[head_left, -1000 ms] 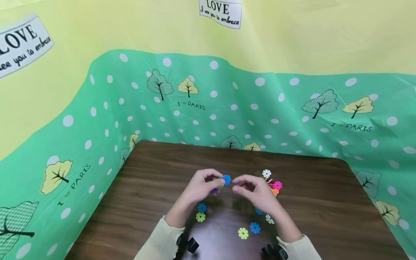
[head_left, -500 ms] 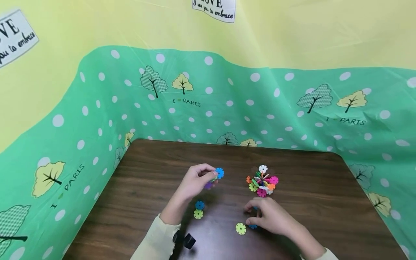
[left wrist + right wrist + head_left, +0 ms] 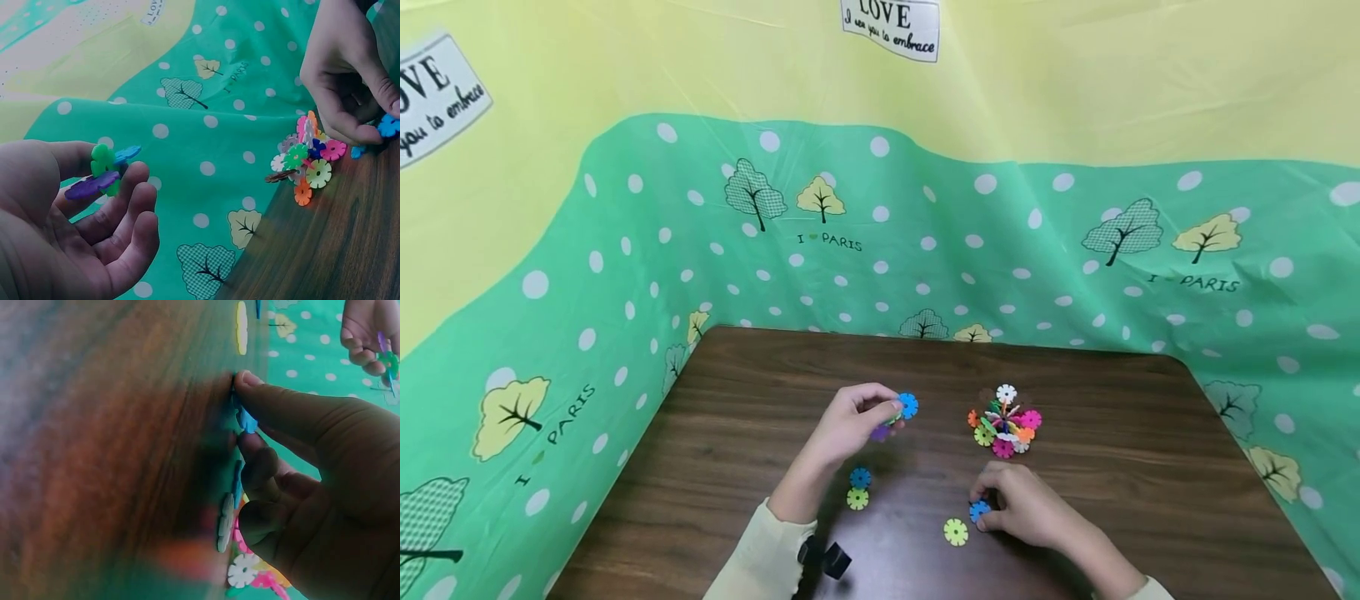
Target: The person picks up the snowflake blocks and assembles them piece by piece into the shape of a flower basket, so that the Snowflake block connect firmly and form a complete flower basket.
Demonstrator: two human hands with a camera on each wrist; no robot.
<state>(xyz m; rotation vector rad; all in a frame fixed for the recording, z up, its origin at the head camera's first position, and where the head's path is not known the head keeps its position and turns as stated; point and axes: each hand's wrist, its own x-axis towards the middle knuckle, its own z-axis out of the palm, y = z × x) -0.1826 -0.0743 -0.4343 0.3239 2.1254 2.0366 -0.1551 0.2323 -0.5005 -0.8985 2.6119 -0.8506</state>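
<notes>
My left hand [image 3: 853, 421] is raised over the table and holds a small joined piece of notched plastic flower discs. In the left wrist view the piece has a green disc [image 3: 102, 159], a purple disc [image 3: 92, 186] and a light blue disc [image 3: 128, 154]. Down at the tabletop, my right hand [image 3: 1028, 507] pinches a blue flower disc [image 3: 979, 511] between thumb and fingertip; the right wrist view shows this blue disc [image 3: 247, 420] tilted between them. A loose yellow-green disc [image 3: 956, 532] lies just left of the right hand.
A colourful ball of joined discs [image 3: 1003, 425] sits beyond the right hand. A blue disc [image 3: 861, 477] and a lime disc [image 3: 857, 499] lie near the left forearm. A pale disc [image 3: 225, 522] lies beside the right fingers. Patterned cloth [image 3: 880, 225] surrounds the dark wooden table [image 3: 760, 367].
My right hand has left the piece in the left hand, come down toward the loose discs at the near right, and taken a blue one. The left hand keeps its hold.
</notes>
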